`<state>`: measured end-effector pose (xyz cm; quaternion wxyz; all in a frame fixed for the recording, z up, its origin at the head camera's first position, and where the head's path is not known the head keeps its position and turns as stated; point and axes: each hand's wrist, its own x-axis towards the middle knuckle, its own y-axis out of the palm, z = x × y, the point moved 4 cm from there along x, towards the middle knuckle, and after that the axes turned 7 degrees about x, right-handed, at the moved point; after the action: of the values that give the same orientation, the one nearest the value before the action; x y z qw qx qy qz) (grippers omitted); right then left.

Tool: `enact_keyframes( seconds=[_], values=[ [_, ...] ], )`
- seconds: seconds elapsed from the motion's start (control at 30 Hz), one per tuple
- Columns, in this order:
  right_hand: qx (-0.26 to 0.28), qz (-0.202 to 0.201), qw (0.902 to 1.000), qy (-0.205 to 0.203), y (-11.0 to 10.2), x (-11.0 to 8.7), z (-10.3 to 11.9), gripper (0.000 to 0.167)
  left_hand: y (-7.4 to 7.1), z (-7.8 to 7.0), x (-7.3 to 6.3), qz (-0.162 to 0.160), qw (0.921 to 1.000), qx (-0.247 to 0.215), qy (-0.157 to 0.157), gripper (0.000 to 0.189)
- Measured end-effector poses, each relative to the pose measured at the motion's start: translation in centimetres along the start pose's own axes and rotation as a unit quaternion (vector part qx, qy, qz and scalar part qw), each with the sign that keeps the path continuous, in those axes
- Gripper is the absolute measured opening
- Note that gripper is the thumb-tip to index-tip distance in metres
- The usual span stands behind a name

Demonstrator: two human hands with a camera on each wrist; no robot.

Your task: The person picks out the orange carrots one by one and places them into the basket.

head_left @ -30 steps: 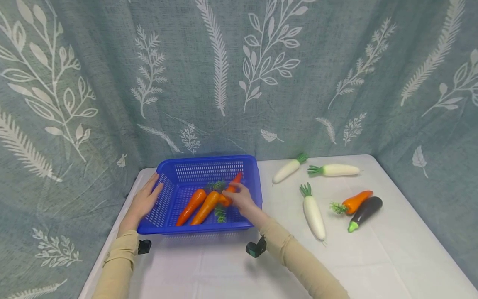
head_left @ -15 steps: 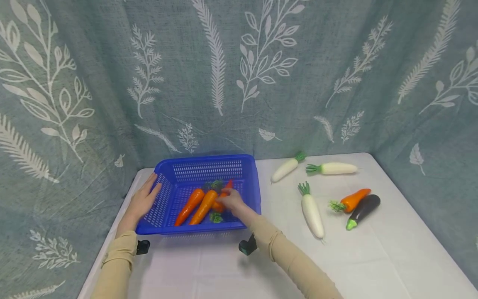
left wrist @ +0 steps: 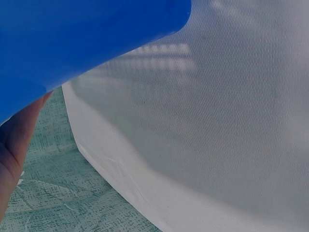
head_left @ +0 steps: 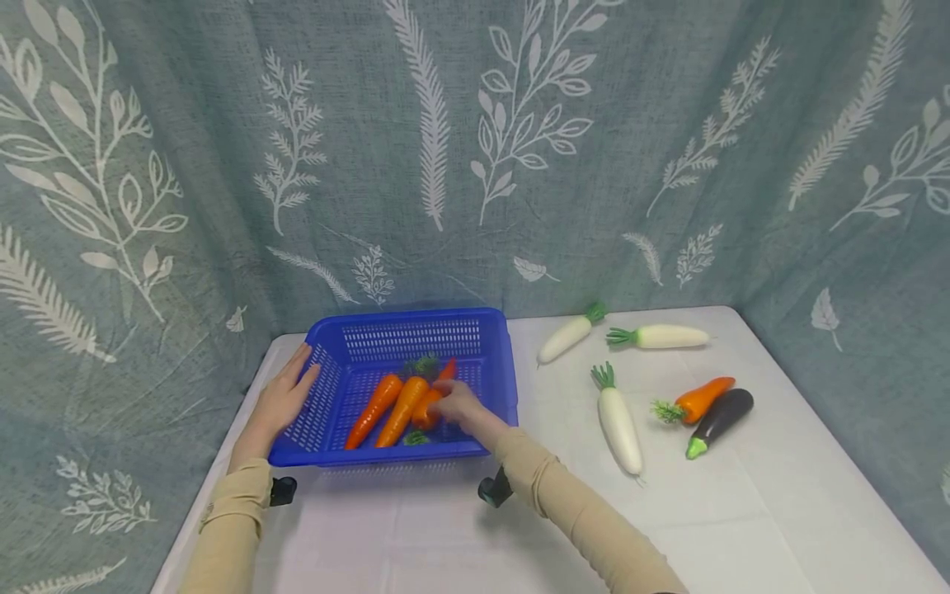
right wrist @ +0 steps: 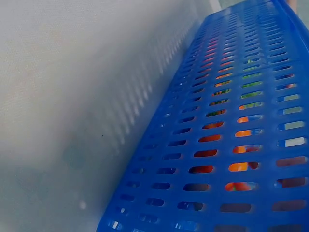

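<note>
A blue plastic basket (head_left: 416,318) with slotted walls stands on the left part of the table. My left hand (head_left: 280,404) rests along the basket's left side, fingers straight and thumb spread at the rim. Inside, my right hand (head_left: 462,404) holds an orange carrot (head_left: 425,410), fingers bent over its middle and its red tip (head_left: 449,368) showing beyond them. Two more carrots lie side by side to its left, a redder carrot (head_left: 373,412) and an orange carrot (head_left: 403,412). In the right wrist view the basket wall (right wrist: 217,145) hides the hand.
Right of the basket, on the white cloth (head_left: 519,528), lie white radishes: one (head_left: 564,340) near the basket, another radish (head_left: 671,336) behind, and a third radish (head_left: 620,429) in front. Further right, a carrot (head_left: 705,400) touches an eggplant (head_left: 723,419). A patterned curtain (head_left: 475,165) encloses the table.
My right hand has shifted left and slightly down inside the basket, bringing the third carrot closer to the other two. The left hand stays at the basket's side.
</note>
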<state>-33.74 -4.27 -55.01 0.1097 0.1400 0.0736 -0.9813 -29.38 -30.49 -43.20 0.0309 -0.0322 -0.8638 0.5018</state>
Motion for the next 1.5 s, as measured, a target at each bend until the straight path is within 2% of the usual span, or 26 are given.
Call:
enact_keyframes(
  seconds=[0.03,0.07,0.13,0.2,0.33,0.6,0.77,1.0,1.5],
  values=[
    [-0.001,0.013,0.9998,0.013,-0.1,-1.5,1.3,0.049,0.0,0.0,0.0,0.000,1.0000,-0.001,0.000,0.065],
    [0.008,0.031,0.9993,0.019,-0.1,-1.7,1.6,0.048,0.0,0.0,0.0,0.000,1.0000,-0.002,0.000,0.065],
    [0.009,0.051,0.9984,0.023,-0.1,-4.0,3.6,0.047,0.0,0.0,0.0,-0.001,1.0000,-0.004,0.001,0.065],
    [0.004,0.060,0.9975,0.038,-0.1,-6.0,5.3,0.047,0.0,0.0,0.1,-0.004,1.0000,-0.006,0.003,0.065],
    [-0.014,0.068,0.9970,0.034,0.0,-7.3,6.2,0.044,0.0,0.1,0.1,-0.001,1.0000,-0.005,-0.001,0.065],
    [-0.056,0.108,0.9921,0.032,0.2,-7.0,5.9,0.043,0.1,0.2,0.2,0.004,0.9999,-0.004,-0.008,0.065],
    [-0.059,0.118,0.9908,0.031,0.4,-7.0,6.0,0.043,0.1,0.2,0.1,0.004,1.0000,-0.004,-0.008,0.066],
    [-0.043,0.107,0.9929,0.032,0.1,-7.2,5.9,0.041,0.1,0.2,0.2,0.009,0.9998,-0.004,-0.017,0.067],
    [-0.025,0.082,0.9957,0.034,0.0,-7.2,6.0,0.040,0.0,0.1,0.1,0.005,0.9999,-0.005,-0.011,0.067]
  ],
)
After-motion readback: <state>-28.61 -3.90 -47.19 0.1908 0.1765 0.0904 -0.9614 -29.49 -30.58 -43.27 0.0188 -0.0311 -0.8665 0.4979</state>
